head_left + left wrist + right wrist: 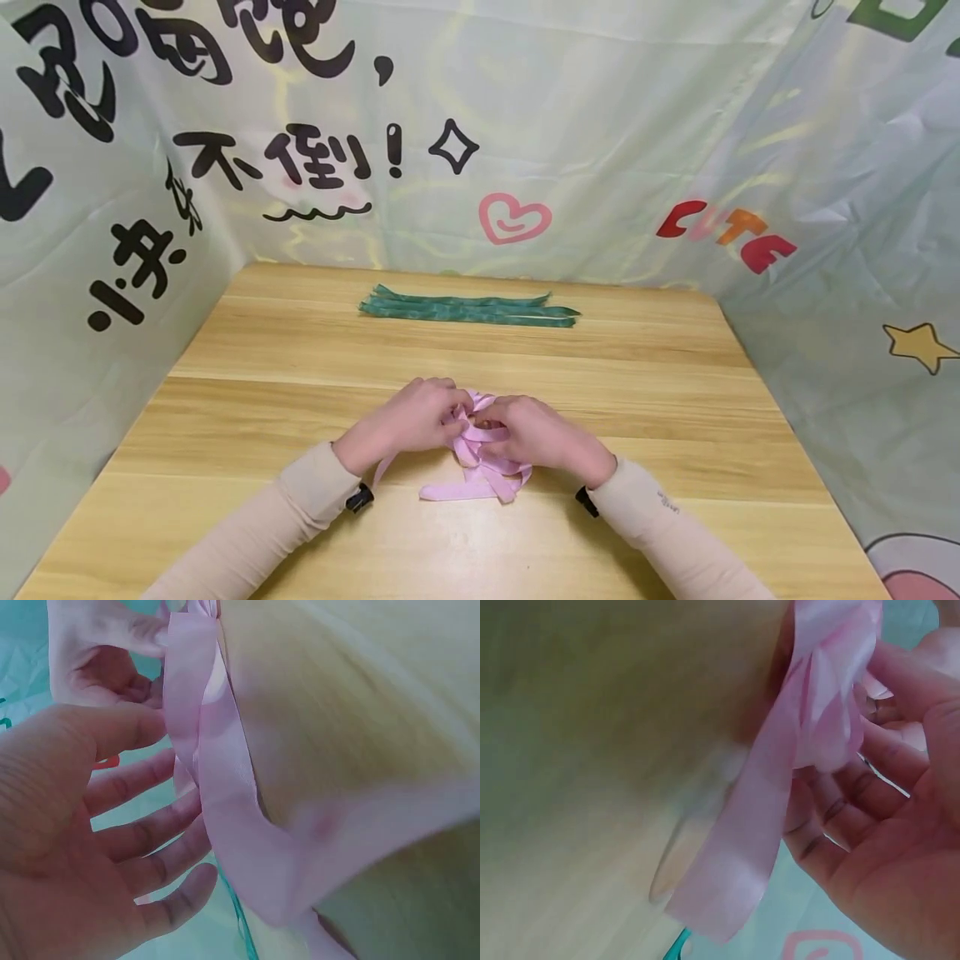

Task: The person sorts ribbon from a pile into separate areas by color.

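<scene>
In the head view a tangle of pink ribbon [480, 479] lies in loops on the wooden table, between both hands. My left hand [420, 415] holds its left side; in the left wrist view the thumb and index fingertip meet the ribbon's edge, and the other fingers [157, 832] spread loosely behind a long strand [232, 802]. My right hand [536, 433] grips the gathered loops from the right. The right wrist view shows its thumb against the folds [832, 705] and its fingers curved behind them, while a flat ribbon end [731, 885] hangs down. The fingertips are partly hidden.
Several dark green strips [468, 308] lie side by side across the far part of the wooden table [300, 350]. Printed cloth walls [600, 125] with black lettering, a pink heart and coloured letters enclose the table at the back and sides.
</scene>
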The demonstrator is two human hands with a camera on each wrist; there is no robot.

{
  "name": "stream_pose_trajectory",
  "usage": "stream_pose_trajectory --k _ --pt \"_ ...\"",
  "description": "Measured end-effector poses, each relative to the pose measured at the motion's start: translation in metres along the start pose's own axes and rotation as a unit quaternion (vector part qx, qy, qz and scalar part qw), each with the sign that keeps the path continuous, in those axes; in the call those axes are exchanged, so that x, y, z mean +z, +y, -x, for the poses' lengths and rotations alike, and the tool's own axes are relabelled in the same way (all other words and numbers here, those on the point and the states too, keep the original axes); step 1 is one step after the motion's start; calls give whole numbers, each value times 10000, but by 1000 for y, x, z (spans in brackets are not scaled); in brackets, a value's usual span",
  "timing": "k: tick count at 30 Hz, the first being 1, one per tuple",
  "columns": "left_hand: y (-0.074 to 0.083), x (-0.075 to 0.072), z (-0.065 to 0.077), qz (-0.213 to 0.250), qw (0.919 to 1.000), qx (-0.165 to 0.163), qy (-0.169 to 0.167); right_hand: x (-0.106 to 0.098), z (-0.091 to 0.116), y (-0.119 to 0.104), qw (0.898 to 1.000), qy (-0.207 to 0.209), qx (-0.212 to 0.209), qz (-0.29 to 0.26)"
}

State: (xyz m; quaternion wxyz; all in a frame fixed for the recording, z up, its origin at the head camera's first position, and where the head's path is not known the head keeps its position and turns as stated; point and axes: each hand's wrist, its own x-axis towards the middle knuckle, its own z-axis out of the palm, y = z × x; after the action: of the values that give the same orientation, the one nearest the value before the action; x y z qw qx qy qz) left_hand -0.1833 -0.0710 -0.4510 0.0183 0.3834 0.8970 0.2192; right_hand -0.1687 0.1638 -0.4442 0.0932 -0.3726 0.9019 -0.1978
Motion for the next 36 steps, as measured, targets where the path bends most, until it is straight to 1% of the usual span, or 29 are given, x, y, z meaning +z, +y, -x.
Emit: stream_pose_trajectory --k 2,6,9,12,14,16,18,20,23,26,29,33,36 --pt "1 1 1 40 9999 47 -108 2 1 -1 9999 -48 45 88" --pt "2 2 2 109 9994 78 -316 4 3 -2 9999 49 -91 133" --pt "4 1 5 340 9975 -17 -614 4 4 -3 9994 145 -290 74" --pt "7 0 8 619 9943 -93 -868 4 4 -4 9992 151 -368 -43" --pt "9 -1 10 730 9928 -96 -939 3 4 -4 9990 122 -385 -174" --pt "11 -1 11 711 9935 -19 -883 1 4 -5 9984 126 -374 -414" --pt "13 -2 11 623 9951 93 -765 -1 4 -6 9967 201 -381 -690" --pt "15 -3 11 521 9968 171 -588 -4 4 -7 9942 390 -403 -914" --pt "18 -6 11 427 9986 242 -198 -9 3 -9 9909 740 -421 -1047" --pt "21 -10 12 319 9987 285 265 -15 4 -10 9880 1028 -378 -1089" --pt "23 -15 12 71 9968 327 730 -21 4 -10 9846 1229 -368 -1188" --pt "24 -19 10 -206 9917 291 1234 -32 5 -11 9799 1446 -310 -1340" --pt "23 -22 9 -277 9866 247 1589 -39 6 -12 9769 1533 -198 -1475"
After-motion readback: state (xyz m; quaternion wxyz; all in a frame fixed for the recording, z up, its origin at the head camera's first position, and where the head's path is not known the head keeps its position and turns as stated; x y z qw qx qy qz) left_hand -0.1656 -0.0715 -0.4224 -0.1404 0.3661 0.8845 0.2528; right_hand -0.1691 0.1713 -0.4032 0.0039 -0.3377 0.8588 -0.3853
